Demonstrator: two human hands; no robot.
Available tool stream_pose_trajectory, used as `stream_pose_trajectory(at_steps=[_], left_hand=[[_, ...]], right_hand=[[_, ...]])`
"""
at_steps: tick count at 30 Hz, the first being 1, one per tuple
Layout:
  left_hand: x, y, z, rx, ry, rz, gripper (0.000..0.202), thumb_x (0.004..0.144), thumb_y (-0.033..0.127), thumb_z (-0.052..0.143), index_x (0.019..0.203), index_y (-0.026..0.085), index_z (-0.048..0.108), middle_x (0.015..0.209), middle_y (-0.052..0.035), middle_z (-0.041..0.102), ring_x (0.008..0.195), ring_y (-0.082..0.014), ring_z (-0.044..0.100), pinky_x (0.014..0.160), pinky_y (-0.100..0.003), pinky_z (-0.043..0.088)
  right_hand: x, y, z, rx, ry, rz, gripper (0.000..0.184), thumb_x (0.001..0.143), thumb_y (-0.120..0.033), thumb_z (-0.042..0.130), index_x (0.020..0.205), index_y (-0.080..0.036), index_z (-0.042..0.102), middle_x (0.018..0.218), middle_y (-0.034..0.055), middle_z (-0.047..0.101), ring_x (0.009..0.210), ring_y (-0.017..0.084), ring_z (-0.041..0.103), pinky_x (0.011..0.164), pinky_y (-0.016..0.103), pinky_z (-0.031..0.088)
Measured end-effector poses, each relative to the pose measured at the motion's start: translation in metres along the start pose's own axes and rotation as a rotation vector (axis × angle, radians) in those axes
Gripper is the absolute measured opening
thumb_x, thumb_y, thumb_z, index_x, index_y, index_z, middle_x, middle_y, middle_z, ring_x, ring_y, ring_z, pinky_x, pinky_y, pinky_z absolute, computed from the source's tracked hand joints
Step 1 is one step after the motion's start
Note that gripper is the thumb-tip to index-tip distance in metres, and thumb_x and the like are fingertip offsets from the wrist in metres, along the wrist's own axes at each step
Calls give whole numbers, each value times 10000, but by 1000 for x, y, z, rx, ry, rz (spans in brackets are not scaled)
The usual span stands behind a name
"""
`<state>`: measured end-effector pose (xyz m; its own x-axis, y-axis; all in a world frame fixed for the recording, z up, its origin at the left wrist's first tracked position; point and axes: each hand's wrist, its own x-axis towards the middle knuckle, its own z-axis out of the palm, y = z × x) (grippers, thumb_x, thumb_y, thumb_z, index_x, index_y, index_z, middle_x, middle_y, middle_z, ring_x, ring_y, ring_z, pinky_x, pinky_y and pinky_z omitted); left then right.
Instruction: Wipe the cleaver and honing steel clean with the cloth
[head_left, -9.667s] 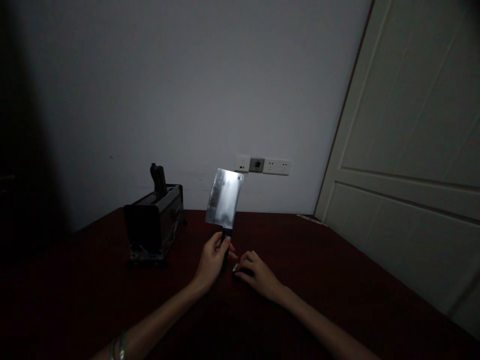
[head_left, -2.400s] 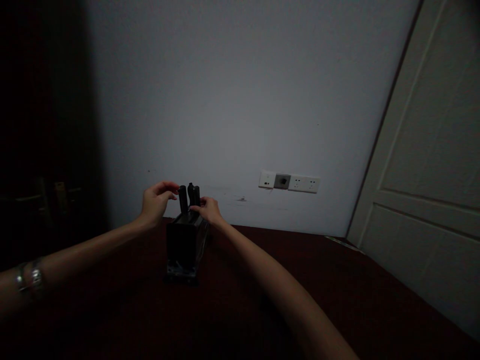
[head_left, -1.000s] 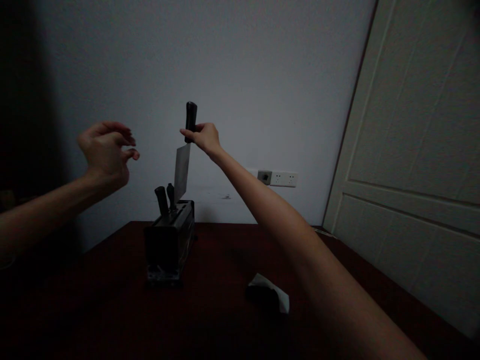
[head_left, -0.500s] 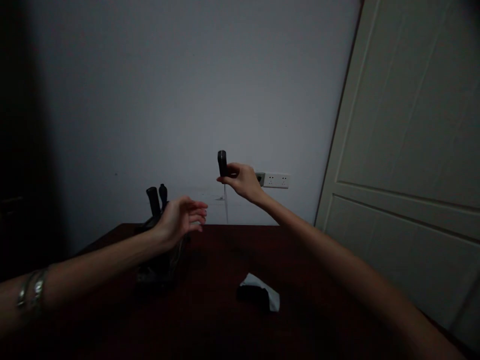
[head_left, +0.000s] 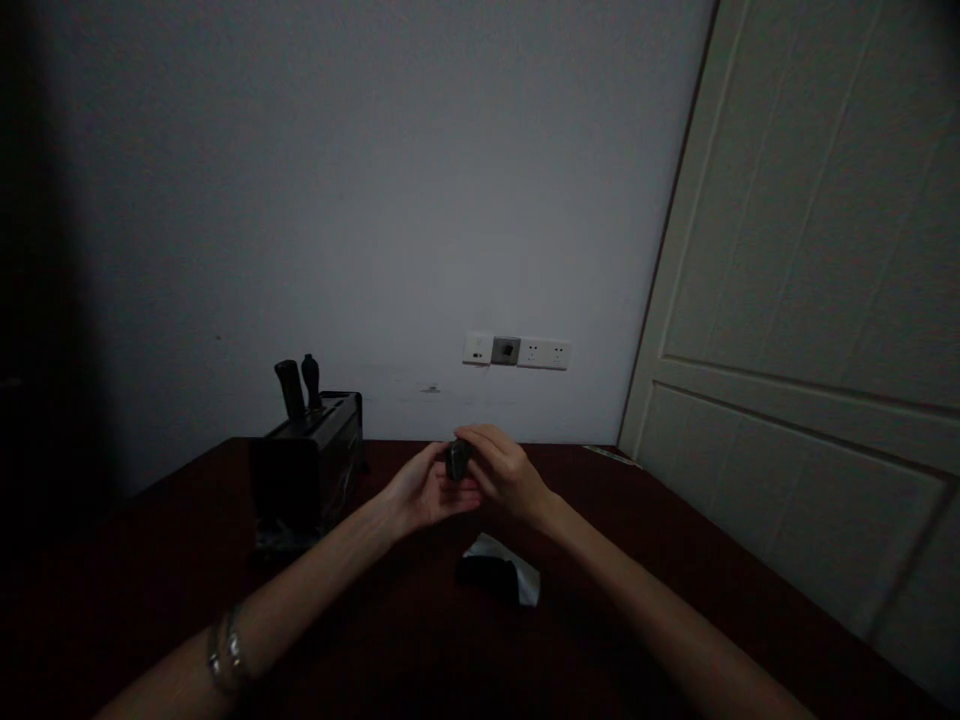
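My right hand [head_left: 511, 478] is closed on a dark-handled knife [head_left: 456, 460], low over the table's far part. The handle's butt end faces me, and the blade is hidden from this angle. Just to the left, my left hand [head_left: 427, 492] cups the same spot, palm up. Its thumb lies against the handle's left side, while its fingers stretch out loosely underneath. A dark knife block [head_left: 315, 455] stands left of my hands, with two black handles [head_left: 300, 388] sticking up out of its top.
On the dark red table [head_left: 592, 560], nearer to me, lies a white piece of paper or cloth [head_left: 517, 570] with something black against it. Wall sockets [head_left: 517, 351] sit behind my hands. A pale panelled door [head_left: 780, 300] rises along the right side.
My right hand has brought the knife down from in front of the wall, turning its handle end towards me. My left hand has moved right, from beside the knife block to the knife.
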<state>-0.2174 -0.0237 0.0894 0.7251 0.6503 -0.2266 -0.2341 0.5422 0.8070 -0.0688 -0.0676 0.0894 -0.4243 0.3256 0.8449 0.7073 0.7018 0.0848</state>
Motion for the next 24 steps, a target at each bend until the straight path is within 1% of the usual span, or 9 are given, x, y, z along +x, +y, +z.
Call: stream_pose_trajectory(at_steps=[3,5,7,10,14,17,21,24], left_hand=[[2,-9,-3,10,-38,-49,357,840,413,423,772,97,573,680,-107,649,622,-197,635,652,-319,512],[2,-13,-5,10,-67,-74,392,841,443,419,757,95,580,668,-100,651,597,-189,632,640,-316,514],[3,-17,-6,-6,-84,-84,377,840,438,431,752,104,582,654,-80,651,582,-185,630,639,-327,517],[5,-24,-9,-36,-78,-99,301,832,396,478,778,120,584,652,-58,654,594,-187,635,652,-345,519],[10,-36,-17,-71,-56,-103,260,834,361,504,799,116,584,668,-53,655,598,-177,635,640,-327,522],[14,-44,-25,-71,-44,-100,232,845,306,495,785,101,586,668,-60,650,580,-166,629,615,-303,523],[18,-50,-32,-82,-89,-66,174,833,235,507,778,91,588,656,-57,635,552,-157,614,583,-296,522],[19,-50,-33,-54,-63,0,139,820,195,516,762,91,588,643,-51,626,524,-143,598,541,-272,514]], right_hand=[[-13,-3,-1,-42,-38,-100,407,840,-105,434,1245,-131,406,1084,159,579,1055,206,525,860,386,498],[-20,-5,0,-75,-66,-149,420,840,-112,451,1255,-107,391,1097,172,575,1074,212,517,857,382,507],[-27,-7,1,-118,-97,-193,405,844,-108,450,1245,-89,403,1095,177,582,1092,218,512,864,378,509],[-37,-9,6,-156,-101,-234,370,848,-96,436,1217,-74,441,1068,178,605,1097,222,519,878,368,506],[-49,-8,13,-189,-83,-234,330,850,-97,436,1173,-64,493,1056,177,611,1086,221,526,887,363,495],[-56,-8,18,-254,-74,-213,303,864,-122,421,1146,-88,525,1034,159,617,1029,215,542,864,369,492],[-64,-8,22,-334,-106,-193,326,882,-173,398,1190,-136,499,996,128,631,926,213,556,778,378,491],[-65,-13,24,-372,-131,-184,363,873,-197,422,1227,-130,462,1017,126,625,889,220,548,747,378,472]])
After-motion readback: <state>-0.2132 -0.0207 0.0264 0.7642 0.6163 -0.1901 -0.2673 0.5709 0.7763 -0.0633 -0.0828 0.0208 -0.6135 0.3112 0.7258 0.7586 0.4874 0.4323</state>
